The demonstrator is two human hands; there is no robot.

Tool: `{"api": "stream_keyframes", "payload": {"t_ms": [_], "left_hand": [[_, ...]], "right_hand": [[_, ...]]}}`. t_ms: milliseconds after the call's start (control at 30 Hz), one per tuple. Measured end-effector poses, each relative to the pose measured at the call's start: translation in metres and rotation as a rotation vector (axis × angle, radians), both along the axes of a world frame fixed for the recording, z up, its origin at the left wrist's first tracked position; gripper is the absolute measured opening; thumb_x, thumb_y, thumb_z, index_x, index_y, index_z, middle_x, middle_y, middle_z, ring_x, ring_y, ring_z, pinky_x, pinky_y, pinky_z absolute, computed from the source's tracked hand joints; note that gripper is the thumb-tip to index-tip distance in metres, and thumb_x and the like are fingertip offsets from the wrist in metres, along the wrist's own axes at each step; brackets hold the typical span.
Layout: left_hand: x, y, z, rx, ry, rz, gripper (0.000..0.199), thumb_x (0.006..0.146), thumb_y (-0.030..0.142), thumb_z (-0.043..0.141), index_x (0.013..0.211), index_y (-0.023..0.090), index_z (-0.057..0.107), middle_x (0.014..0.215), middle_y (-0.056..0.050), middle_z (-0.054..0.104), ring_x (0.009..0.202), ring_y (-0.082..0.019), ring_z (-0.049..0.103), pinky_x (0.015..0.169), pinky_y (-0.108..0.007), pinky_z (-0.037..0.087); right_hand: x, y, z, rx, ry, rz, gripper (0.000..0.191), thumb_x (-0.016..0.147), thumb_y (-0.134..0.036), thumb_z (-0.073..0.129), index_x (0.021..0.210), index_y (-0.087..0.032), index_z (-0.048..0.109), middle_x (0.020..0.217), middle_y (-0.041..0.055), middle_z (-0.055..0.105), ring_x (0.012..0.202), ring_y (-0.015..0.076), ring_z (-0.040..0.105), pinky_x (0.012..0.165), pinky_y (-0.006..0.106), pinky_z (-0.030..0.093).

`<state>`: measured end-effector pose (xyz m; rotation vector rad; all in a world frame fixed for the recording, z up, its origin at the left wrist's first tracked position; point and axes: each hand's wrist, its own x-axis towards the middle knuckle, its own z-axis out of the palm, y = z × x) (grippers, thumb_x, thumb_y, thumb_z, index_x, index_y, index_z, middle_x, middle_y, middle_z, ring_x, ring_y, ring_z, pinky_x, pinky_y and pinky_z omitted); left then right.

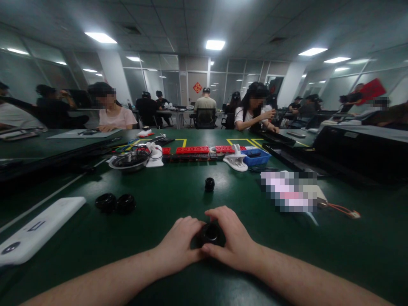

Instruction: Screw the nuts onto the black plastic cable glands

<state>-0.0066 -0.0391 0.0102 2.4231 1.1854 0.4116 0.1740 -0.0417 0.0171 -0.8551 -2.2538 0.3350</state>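
A round black ring-like part [211, 233] with a hollow centre rests on the green table between my hands. My left hand [181, 239] curls against its left side, with thumb and fingers closed round it. From the right, my right hand [231, 239] wraps it, thumb at the near edge and index finger over the far edge. Farther forward stands a small black cylindrical part [209, 184]. To the left, two more black ring-like parts, one [106, 202] and another [126, 204], sit side by side.
A white panel [44, 229] lies at the left. Across the table are a metal bowl [129, 161], red blocks [192, 150], a white clamp [236, 159] and a blue basket [256, 157]. A blurred package [287, 191] lies right. People sit beyond.
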Motion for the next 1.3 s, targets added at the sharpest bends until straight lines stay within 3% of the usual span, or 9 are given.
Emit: {"api": "stream_keyframes", "payload": {"t_ms": [100, 233, 567, 633, 733, 800, 933, 1133, 1300], "left_hand": [[0.0, -0.001, 0.001, -0.016, -0.007, 0.014, 0.025, 0.072, 0.038, 0.059, 0.088, 0.019, 0.055, 0.085, -0.001, 0.058, 0.078, -0.02, 0.05, 0.069, -0.031, 0.036], [-0.002, -0.002, 0.0, -0.027, -0.014, 0.044, 0.033, 0.07, 0.043, 0.06, 0.092, 0.019, 0.055, 0.086, -0.003, 0.058, 0.079, -0.021, 0.05, 0.07, -0.032, 0.037], [0.001, -0.001, 0.004, 0.0, 0.026, 0.015, 0.029, 0.073, 0.047, 0.055, 0.08, 0.019, 0.054, 0.08, 0.0, 0.058, 0.075, -0.019, 0.05, 0.066, -0.03, 0.036], [0.0, -0.001, 0.003, 0.001, 0.001, 0.025, 0.031, 0.071, 0.048, 0.057, 0.085, 0.019, 0.054, 0.084, -0.001, 0.057, 0.078, -0.019, 0.05, 0.068, -0.031, 0.037], [-0.001, -0.001, 0.002, -0.006, -0.079, 0.026, 0.051, 0.062, 0.046, 0.067, 0.102, 0.021, 0.05, 0.099, -0.003, 0.054, 0.09, -0.021, 0.048, 0.077, -0.033, 0.039], [-0.001, -0.001, 0.001, -0.011, -0.108, 0.006, 0.049, 0.061, 0.04, 0.069, 0.102, 0.021, 0.051, 0.102, -0.004, 0.053, 0.092, -0.021, 0.048, 0.08, -0.033, 0.039], [0.001, -0.003, 0.002, 0.006, -0.11, 0.023, 0.026, 0.067, 0.03, 0.063, 0.09, 0.019, 0.055, 0.09, -0.003, 0.057, 0.085, -0.019, 0.051, 0.076, -0.031, 0.04], [-0.006, 0.0, 0.02, -0.008, -0.008, 0.087, 0.029, 0.066, 0.034, 0.065, 0.09, 0.019, 0.057, 0.093, -0.002, 0.057, 0.089, -0.021, 0.051, 0.079, -0.033, 0.039], [-0.039, -0.004, 0.035, -0.135, 0.112, 0.181, 0.038, 0.067, 0.045, 0.061, 0.096, 0.021, 0.059, 0.1, -0.004, 0.056, 0.093, -0.022, 0.052, 0.082, -0.034, 0.04]], "right_hand": [[0.0, -0.001, 0.004, 0.003, 0.019, 0.069, 0.035, 0.073, -0.025, 0.05, 0.106, -0.016, 0.044, 0.09, 0.0086, 0.054, 0.081, 0.0217, 0.05, 0.073, 0.039, 0.043], [-0.001, -0.001, 0.006, 0.031, 0.059, 0.222, 0.042, 0.07, -0.022, 0.048, 0.111, -0.016, 0.041, 0.098, 0.0085, 0.054, 0.09, 0.0215, 0.05, 0.081, 0.039, 0.04], [0.004, 0.002, 0.009, 0.05, -0.083, -0.091, 0.053, 0.07, -0.049, 0.058, 0.108, -0.014, 0.049, 0.104, 0.0132, 0.051, 0.092, 0.0267, 0.048, 0.077, 0.042, 0.039], [0.004, 0.003, 0.012, 0.04, -0.14, -0.097, 0.052, 0.067, -0.052, 0.06, 0.103, -0.014, 0.052, 0.099, 0.0119, 0.054, 0.087, 0.0256, 0.049, 0.074, 0.041, 0.039], [0.002, 0.003, 0.013, -0.01, -0.244, -0.058, 0.042, 0.068, -0.05, 0.06, 0.093, -0.016, 0.056, 0.084, 0.0073, 0.059, 0.075, 0.0216, 0.052, 0.067, 0.036, 0.04], [0.002, 0.003, 0.011, -0.019, -0.268, -0.027, 0.034, 0.069, -0.044, 0.061, 0.088, -0.017, 0.057, 0.077, 0.0052, 0.06, 0.068, 0.0192, 0.052, 0.063, 0.033, 0.04], [0.005, 0.005, 0.009, -0.038, -0.074, -0.036, 0.028, 0.065, -0.035, 0.062, 0.087, -0.017, 0.056, 0.075, 0.0038, 0.06, 0.067, 0.0178, 0.054, 0.062, 0.031, 0.042], [0.016, 0.03, -0.005, -0.245, 0.471, -0.157, 0.031, 0.07, -0.026, 0.057, 0.097, -0.019, 0.044, 0.086, 0.0034, 0.056, 0.075, 0.0162, 0.056, 0.07, 0.031, 0.047], [0.016, 0.048, -0.027, -0.361, 0.488, -0.217, 0.031, 0.066, -0.022, 0.057, 0.094, -0.017, 0.042, 0.091, 0.0054, 0.054, 0.078, 0.0167, 0.057, 0.071, 0.033, 0.049]]}}
